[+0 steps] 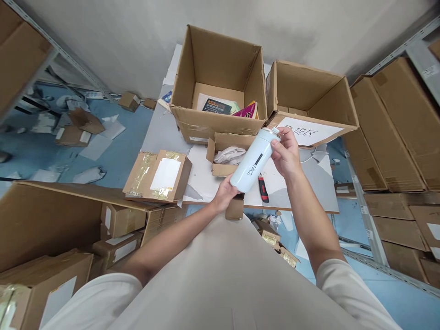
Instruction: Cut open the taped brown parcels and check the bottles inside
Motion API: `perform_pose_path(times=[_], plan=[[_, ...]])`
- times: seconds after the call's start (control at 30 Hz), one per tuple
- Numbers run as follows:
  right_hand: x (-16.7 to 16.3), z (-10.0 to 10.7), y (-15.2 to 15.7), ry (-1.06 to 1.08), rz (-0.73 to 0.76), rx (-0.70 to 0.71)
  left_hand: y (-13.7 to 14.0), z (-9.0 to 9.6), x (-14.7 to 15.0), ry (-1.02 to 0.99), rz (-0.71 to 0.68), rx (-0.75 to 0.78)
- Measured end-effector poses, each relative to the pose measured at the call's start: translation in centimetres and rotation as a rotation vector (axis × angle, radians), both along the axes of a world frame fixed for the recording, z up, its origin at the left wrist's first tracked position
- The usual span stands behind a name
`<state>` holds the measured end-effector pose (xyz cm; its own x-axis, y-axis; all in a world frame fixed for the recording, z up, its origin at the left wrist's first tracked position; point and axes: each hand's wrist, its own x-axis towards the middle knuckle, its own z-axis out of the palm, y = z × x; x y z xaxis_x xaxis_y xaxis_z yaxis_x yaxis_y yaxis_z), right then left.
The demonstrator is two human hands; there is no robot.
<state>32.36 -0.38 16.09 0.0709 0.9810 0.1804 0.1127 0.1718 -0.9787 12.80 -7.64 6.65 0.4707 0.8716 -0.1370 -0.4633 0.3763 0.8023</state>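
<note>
We hold the pale blue bottle (252, 162) in the air over the near part of the worktop (158, 137), tilted, cap toward one o'clock, lettering facing us. Our left hand (224, 196) has its fingers wrapped on the base; our right hand (288, 153) has its fingers clamped at the cap end (some fingertips are hidden). To handle it well, we would let the left take the weight, turn with the right, and grip lightly to spare the smooth-looking finish. The knife (263, 189) at five o'clock from the bottle calls for care.

At nine o'clock, just beside the bottle, the small box (222, 170) holds crumpled paper (229, 155). At eleven, the big box (220, 127) contains a dark book (217, 107) and a magenta book (246, 111). At two, the labelled box (325, 103) shows brown cardboard inside, perhaps only flaps. Farther out at nine sits a taped box (158, 176), closed; at eight, the large carton (65, 192) holds parcels (128, 217).
</note>
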Motion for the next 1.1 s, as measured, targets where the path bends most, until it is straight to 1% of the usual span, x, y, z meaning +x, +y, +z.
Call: perform_pose_path(times=[0.1,0.17,0.23,0.3,0.53,0.73,0.87,0.97,1.03,1.07,1.1], plan=[[0.1,0.5,-0.1,0.013,0.059,-0.034,0.0,0.5,-0.2,-0.04,-0.056,-0.031],[0.2,0.7,-0.1,0.009,0.091,-0.065,0.0,0.5,-0.3,-0.092,-0.129,-0.051],[0.3,0.7,-0.1,-0.002,0.097,-0.084,-0.1,0.3,-0.3,-0.106,-0.17,-0.059],[0.3,0.4,0.1,-0.005,0.079,-0.083,-0.3,0.0,-0.2,-0.073,-0.146,-0.061],[0.4,-0.5,0.7,-0.004,-0.006,-0.034,-0.3,-0.2,0.4,0.068,0.061,-0.029],[0.9,0.0,0.4,0.021,0.066,-0.015,0.1,-0.8,-0.1,-0.022,0.006,-0.068],[1.5,-0.2,0.5,0.011,0.062,0.017,0.0,-1.4,-0.1,-0.008,-0.006,-0.086],[2.1,-0.6,0.9,-0.024,0.042,0.059,0.3,-1.4,-0.2,0.026,-0.044,-0.089],[2.7,-0.8,0.9,-0.061,0.004,0.103,0.9,-1.4,-0.6,0.103,-0.063,-0.028],[2.9,-0.9,0.8,-0.083,-0.021,0.128,1.2,-1.4,-1.0,0.175,-0.069,0.052],[3.1,-0.9,0.6,-0.107,-0.048,0.151,1.6,-1.4,-1.5,0.276,-0.07,0.168]])
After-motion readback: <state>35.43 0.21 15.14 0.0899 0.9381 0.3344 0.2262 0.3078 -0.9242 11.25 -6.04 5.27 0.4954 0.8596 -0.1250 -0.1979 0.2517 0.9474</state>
